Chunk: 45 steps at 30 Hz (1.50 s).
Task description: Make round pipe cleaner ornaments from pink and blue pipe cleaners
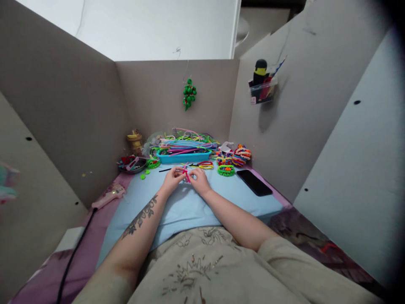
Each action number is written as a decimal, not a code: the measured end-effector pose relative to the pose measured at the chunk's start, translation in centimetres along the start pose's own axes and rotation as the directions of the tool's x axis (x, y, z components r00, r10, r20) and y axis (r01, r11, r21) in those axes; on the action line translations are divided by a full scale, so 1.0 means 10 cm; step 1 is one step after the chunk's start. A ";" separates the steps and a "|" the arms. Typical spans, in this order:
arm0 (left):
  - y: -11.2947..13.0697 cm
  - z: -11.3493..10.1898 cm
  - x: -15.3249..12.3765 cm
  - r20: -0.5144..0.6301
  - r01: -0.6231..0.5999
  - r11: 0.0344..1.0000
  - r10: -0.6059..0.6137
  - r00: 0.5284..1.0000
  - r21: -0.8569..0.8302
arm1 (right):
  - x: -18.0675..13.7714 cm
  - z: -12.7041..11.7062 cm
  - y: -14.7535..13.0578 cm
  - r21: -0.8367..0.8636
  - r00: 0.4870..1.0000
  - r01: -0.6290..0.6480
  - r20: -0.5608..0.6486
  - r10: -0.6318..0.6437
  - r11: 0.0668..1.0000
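Note:
Both hands meet over a light blue cloth (pixel 177 207) on the table. My left hand (pixel 171 179) and my right hand (pixel 199 180) pinch a small pink pipe cleaner piece (pixel 186 174) between their fingertips. Just beyond the hands lies a red and yellow pipe cleaner loop (pixel 205 164). Behind it a turquoise tray (pixel 183 157) holds a heap of coloured pipe cleaners (pixel 186 143). A green coiled ring (pixel 225 170) lies to the right of my right hand.
A black phone (pixel 254 182) lies at the right on the cloth. Coiled coloured pieces (pixel 238 155) sit behind it. A dark bowl (pixel 134 164) and a pink glue gun (pixel 109 197) with a black cord are at the left. Cardboard walls surround the table; a green ornament (pixel 189 95) hangs on the back wall.

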State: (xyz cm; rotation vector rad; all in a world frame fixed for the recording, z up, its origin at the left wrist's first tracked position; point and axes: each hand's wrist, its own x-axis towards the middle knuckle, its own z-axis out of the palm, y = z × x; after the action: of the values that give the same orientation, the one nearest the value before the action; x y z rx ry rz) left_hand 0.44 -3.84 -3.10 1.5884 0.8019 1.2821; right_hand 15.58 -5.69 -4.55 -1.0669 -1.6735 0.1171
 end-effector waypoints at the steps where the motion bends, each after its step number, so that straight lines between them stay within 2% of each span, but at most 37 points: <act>1: 0.01 0.00 0.00 0.009 -0.010 1.000 0.009 1.000 0.016 | 0.00 0.00 0.00 0.010 1.000 -0.007 0.002 0.007 1.000; 6: 0.05 0.02 -0.03 0.048 -0.059 0.992 0.054 0.997 0.108 | 0.01 0.00 -0.02 0.084 0.995 -0.101 -0.006 0.102 0.991; 12: 0.09 0.05 -0.06 0.069 -0.122 0.965 0.109 0.992 0.234 | 0.03 0.02 0.04 0.274 0.977 -0.207 0.012 0.212 0.939; 18: 0.09 0.09 -0.08 0.057 -0.096 0.973 0.086 0.995 0.208 | 0.03 0.09 0.13 0.436 0.933 -0.331 0.017 0.360 0.837; 21: 0.07 0.08 -0.06 0.019 -0.061 0.982 0.058 0.998 0.181 | 0.02 0.08 0.09 0.380 0.950 -0.295 0.022 0.310 0.877; 24: 0.03 0.06 -0.04 -0.009 -0.020 0.993 0.021 1.000 0.114 | 0.01 0.03 0.02 0.243 0.975 -0.188 -0.073 0.211 0.952; 27: 0.00 0.05 -0.03 -0.024 -0.004 0.997 0.006 1.000 0.080 | 0.02 0.00 -0.04 0.167 0.979 -0.114 -0.151 0.140 0.979; 35: 0.01 0.05 -0.05 0.040 0.007 0.991 -0.012 0.999 0.136 | 0.04 0.06 0.10 0.175 0.964 -0.166 -0.179 0.197 0.971; 40: 0.03 0.07 -0.08 0.049 -0.085 0.956 0.075 0.996 0.280 | 0.04 0.16 0.25 0.210 0.957 -0.231 -0.128 0.261 0.950; 43: 0.08 0.08 -0.11 -0.037 -0.163 0.904 0.192 0.981 0.395 | 0.05 0.22 0.31 0.220 0.957 -0.245 -0.103 0.272 0.944; 45: 0.11 0.09 -0.14 -0.114 -0.197 0.870 0.275 0.955 0.452 | 0.06 0.23 0.34 0.232 0.949 -0.239 -0.151 0.277 0.943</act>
State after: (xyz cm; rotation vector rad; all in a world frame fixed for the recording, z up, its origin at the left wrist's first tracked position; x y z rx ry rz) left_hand 0.88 -5.71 -2.59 2.0002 1.0904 1.5085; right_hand 15.73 -2.26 -6.95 -1.0967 -1.3192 0.3510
